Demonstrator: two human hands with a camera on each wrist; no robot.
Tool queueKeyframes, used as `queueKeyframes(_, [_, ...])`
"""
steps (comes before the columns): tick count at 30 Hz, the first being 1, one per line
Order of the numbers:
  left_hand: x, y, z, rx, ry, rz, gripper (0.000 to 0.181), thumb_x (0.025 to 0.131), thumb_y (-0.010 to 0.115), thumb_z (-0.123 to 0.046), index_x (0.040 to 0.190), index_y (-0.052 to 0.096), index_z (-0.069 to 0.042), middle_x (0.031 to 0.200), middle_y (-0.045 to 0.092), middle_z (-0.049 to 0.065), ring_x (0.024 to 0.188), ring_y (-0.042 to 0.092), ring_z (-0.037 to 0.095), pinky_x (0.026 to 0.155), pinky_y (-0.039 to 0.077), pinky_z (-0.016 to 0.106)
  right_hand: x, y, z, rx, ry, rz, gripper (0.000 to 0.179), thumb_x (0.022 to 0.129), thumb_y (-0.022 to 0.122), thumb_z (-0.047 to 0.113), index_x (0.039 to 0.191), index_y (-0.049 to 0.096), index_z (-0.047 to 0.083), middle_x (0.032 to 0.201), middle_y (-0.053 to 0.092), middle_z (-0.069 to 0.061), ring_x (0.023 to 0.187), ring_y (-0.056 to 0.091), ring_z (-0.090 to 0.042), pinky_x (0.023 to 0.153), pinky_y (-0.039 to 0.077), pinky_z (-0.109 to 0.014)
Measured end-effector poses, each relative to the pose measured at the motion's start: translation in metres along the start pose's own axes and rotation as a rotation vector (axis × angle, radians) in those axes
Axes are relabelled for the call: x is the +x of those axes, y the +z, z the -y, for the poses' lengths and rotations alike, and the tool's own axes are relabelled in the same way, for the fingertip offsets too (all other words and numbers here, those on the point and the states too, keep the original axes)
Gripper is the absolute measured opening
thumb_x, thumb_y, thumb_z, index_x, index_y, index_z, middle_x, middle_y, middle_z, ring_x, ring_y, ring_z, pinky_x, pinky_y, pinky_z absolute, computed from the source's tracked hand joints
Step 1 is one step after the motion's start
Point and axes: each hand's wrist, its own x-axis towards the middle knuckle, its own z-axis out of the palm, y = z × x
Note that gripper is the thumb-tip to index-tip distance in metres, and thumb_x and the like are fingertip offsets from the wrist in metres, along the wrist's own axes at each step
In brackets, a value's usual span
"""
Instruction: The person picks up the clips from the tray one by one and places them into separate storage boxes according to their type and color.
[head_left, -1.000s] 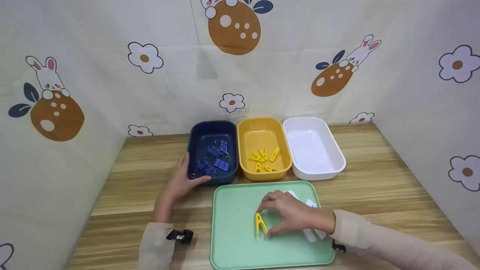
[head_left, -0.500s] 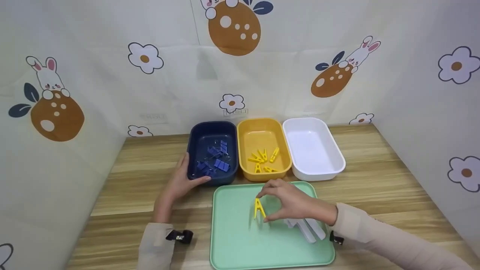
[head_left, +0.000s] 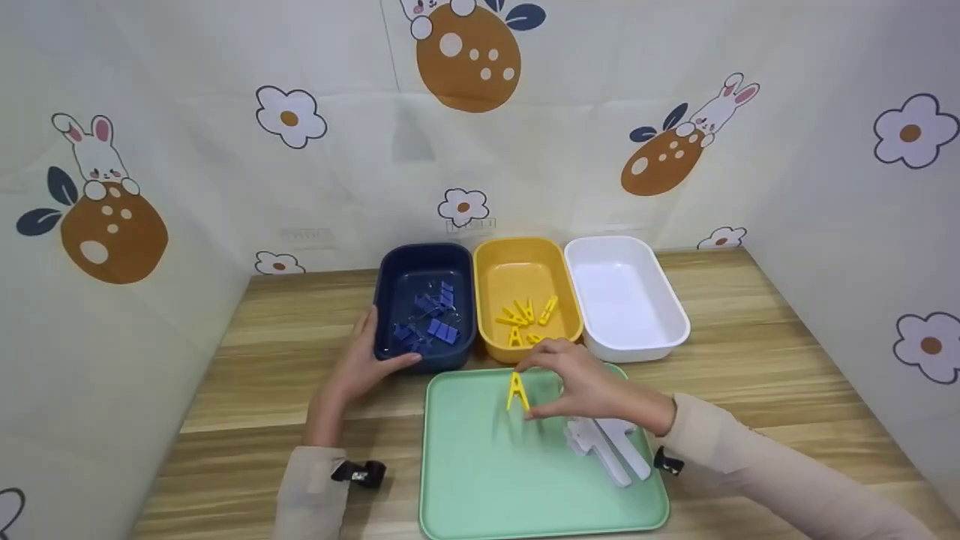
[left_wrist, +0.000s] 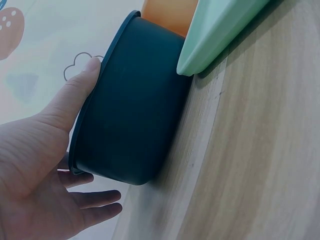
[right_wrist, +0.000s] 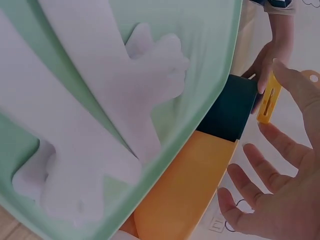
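My right hand (head_left: 585, 384) pinches a yellow clothespin (head_left: 517, 381) between thumb and index finger, above the far part of the green tray (head_left: 480, 472). In the right wrist view the clothespin (right_wrist: 275, 90) is seen edge-on, the other fingers spread below it. My left hand (head_left: 358, 369) touches the dark blue bin (head_left: 425, 362) at its near left corner. The left wrist view has its thumb along the rim and the other fingers loosely extended past the corner. Two white clips (head_left: 611, 457) with flower-shaped ends lie on the tray, partly under my right hand.
Several blue binder clips (head_left: 444, 331) lie in the dark blue bin. The yellow bin (head_left: 517, 271) beside it holds several yellow clothespins (head_left: 550, 309). A white bin (head_left: 626, 300) stands at the right of the row. Patterned cloth (head_left: 360, 187) walls the wooden table (head_left: 247, 420).
My right hand has lifted the yellow clothespin and moved it away from me toward the yellow bin, uncovering more of the white clips. My left hand has stayed at the dark blue bin.
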Motion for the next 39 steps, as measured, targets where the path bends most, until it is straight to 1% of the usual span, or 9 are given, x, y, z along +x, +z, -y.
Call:
queueKeyframes(4, [0.0, 0.0, 0.001, -0.006, -0.003, 0.002, 0.121, 0.088, 0.086, -0.042, 0.166, 0.007, 0.008, 0.173, 0.004, 0.032, 0.161, 0.006, 0.047, 0.131, 0.011, 0.059, 0.004, -0.004, -0.002, 0.004, 0.007, -0.022, 0.059, 0.082, 0.092, 0.042, 0.13, 0.074, 0.012, 0.124, 0.069, -0.004, 0.113, 0.062, -0.024, 0.096, 0.054, -0.046])
queueKeyframes(8, [0.001, 0.0, 0.002, -0.006, -0.01, 0.007, 0.121, 0.088, 0.086, -0.043, 0.166, 0.006, 0.007, 0.174, 0.003, 0.031, 0.161, 0.006, 0.046, 0.131, 0.012, 0.058, 0.008, -0.008, -0.003, 0.03, 0.039, -0.041, 0.058, 0.082, 0.092, 0.039, 0.131, 0.074, 0.012, 0.126, 0.07, -0.004, 0.115, 0.063, -0.025, 0.099, 0.055, -0.047])
queueKeyframes(11, [0.001, 0.0, 0.002, -0.004, -0.012, 0.008, 0.122, 0.089, 0.085, -0.043, 0.166, 0.006, 0.006, 0.174, 0.004, 0.03, 0.162, 0.006, 0.046, 0.131, 0.012, 0.057, 0.012, -0.01, -0.004, 0.045, 0.062, -0.064, 0.058, 0.082, 0.092, 0.039, 0.129, 0.073, 0.01, 0.128, 0.07, -0.006, 0.118, 0.063, -0.027, 0.1, 0.056, -0.049])
queueKeyframes(15, [0.002, 0.001, 0.002, -0.004, -0.015, 0.008, 0.122, 0.089, 0.085, -0.044, 0.166, 0.005, 0.006, 0.174, 0.003, 0.03, 0.162, 0.006, 0.045, 0.131, 0.012, 0.057, 0.016, -0.013, -0.007, 0.054, 0.077, -0.102, 0.058, 0.083, 0.092, 0.039, 0.128, 0.073, 0.007, 0.128, 0.069, -0.01, 0.118, 0.063, -0.032, 0.101, 0.056, -0.052])
queueKeyframes(19, [0.003, 0.0, 0.002, -0.001, -0.017, 0.009, 0.122, 0.089, 0.085, -0.044, 0.166, 0.005, 0.006, 0.174, 0.003, 0.03, 0.162, 0.006, 0.045, 0.131, 0.012, 0.057, 0.02, -0.017, -0.01, 0.061, 0.109, -0.126, 0.057, 0.083, 0.092, 0.037, 0.128, 0.073, 0.007, 0.128, 0.069, -0.012, 0.118, 0.063, -0.034, 0.103, 0.055, -0.053])
queueKeyframes(24, [0.003, 0.0, 0.002, 0.012, -0.017, 0.008, 0.122, 0.088, 0.085, -0.045, 0.167, 0.006, 0.005, 0.174, 0.005, 0.03, 0.161, 0.008, 0.046, 0.131, 0.014, 0.058, 0.025, -0.021, -0.014, 0.056, 0.12, -0.157, 0.056, 0.083, 0.092, 0.035, 0.126, 0.073, 0.004, 0.127, 0.068, -0.017, 0.12, 0.062, -0.038, 0.104, 0.053, -0.056])
queueKeyframes(26, [0.002, 0.0, 0.002, 0.017, -0.012, 0.003, 0.123, 0.088, 0.086, -0.046, 0.167, 0.006, 0.005, 0.174, 0.006, 0.03, 0.161, 0.01, 0.047, 0.13, 0.015, 0.059, 0.027, -0.023, -0.016, 0.054, 0.128, -0.172, 0.057, 0.083, 0.092, 0.037, 0.125, 0.073, 0.003, 0.126, 0.068, -0.018, 0.12, 0.062, -0.039, 0.104, 0.052, -0.058])
queueKeyframes(31, [0.002, 0.0, 0.002, 0.015, -0.003, -0.001, 0.123, 0.087, 0.087, -0.045, 0.167, 0.008, 0.004, 0.173, 0.007, 0.031, 0.16, 0.011, 0.048, 0.13, 0.016, 0.06, 0.033, -0.028, -0.019, 0.058, 0.165, -0.19, 0.061, 0.083, 0.092, 0.039, 0.127, 0.072, 0.002, 0.129, 0.067, -0.019, 0.123, 0.061, -0.04, 0.106, 0.05, -0.059])
queueKeyframes(39, [0.002, 0.0, 0.003, 0.01, -0.012, 0.003, 0.122, 0.088, 0.086, -0.046, 0.167, 0.007, 0.004, 0.173, 0.006, 0.031, 0.16, 0.011, 0.048, 0.13, 0.015, 0.06, 0.043, -0.036, -0.024, 0.071, 0.233, -0.199, 0.063, 0.083, 0.092, 0.036, 0.13, 0.07, 0.001, 0.132, 0.066, -0.02, 0.122, 0.06, -0.042, 0.108, 0.048, -0.058])
